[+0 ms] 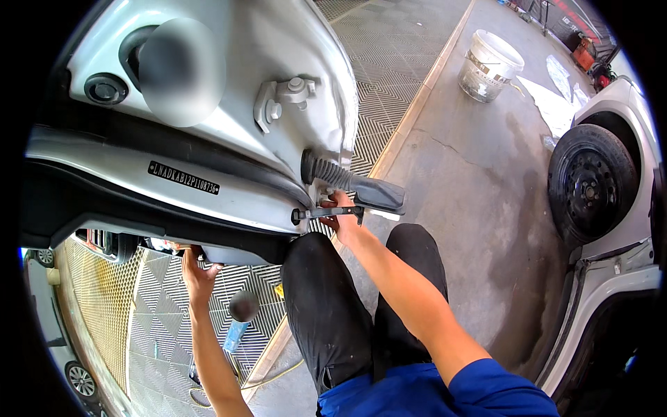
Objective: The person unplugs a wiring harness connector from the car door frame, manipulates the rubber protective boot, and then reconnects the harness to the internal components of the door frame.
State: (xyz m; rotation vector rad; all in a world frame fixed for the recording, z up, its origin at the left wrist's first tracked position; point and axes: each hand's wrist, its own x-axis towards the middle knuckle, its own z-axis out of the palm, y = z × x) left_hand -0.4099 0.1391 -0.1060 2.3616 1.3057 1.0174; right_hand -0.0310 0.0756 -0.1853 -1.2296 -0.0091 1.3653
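Observation:
My right hand (pixel 342 214) reaches behind a black door check strap (pixel 330 213). Its fingers are bent at a small metal hinge (pixel 325 192); the strap partly covers them, and whatever they grip is hidden. Above it, a ribbed black rubber cable boot (pixel 330 170) runs from the silver car body (pixel 243 201) to a loose dark connector (pixel 379 194). My left hand (pixel 199 274) is raised to the lower edge of a dark panel (pixel 250 240). Its thumb is spread from the fingers, whose tips are partly hidden beside something orange and white (pixel 170 245).
Another hinge (pixel 283 99) is bolted higher on the body. My knees (pixel 316 278) stand close below the strap. A white bucket (pixel 490 66) sits on the concrete floor, and a car with a black wheel (pixel 590 187) stands at right. A blue object (pixel 236 336) lies on grating at lower left.

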